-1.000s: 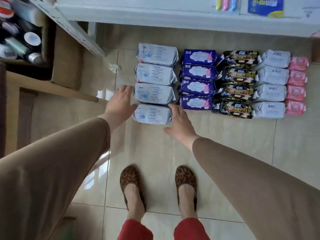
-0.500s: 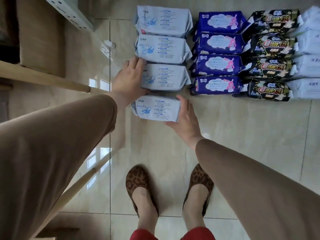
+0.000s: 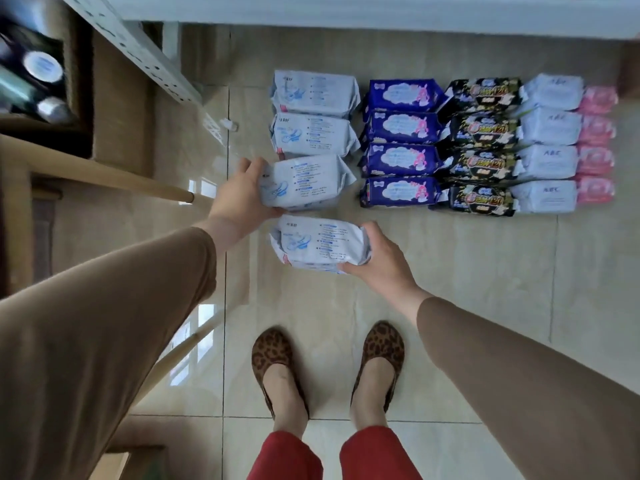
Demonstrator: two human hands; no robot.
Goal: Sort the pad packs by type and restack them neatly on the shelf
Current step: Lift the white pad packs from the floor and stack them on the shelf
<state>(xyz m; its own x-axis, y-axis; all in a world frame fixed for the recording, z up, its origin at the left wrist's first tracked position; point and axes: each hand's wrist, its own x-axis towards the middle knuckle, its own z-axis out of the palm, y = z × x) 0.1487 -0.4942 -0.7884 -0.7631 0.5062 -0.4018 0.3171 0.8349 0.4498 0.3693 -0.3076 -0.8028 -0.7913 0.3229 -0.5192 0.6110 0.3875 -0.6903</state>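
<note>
Each of the hands grips one pale-blue pack, left hand above right hand; long axes run left-right, shelf at top of frame.

I read "ABC" on the pale packs at 2 o'clock, and "120" on the black packs beside them; other print blurs.

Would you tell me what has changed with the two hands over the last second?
The left hand now grips the third pale pack by its left end; the right hand grips the nearest pale pack, lifted toward the feet. The other packs stayed in their columns.
</note>
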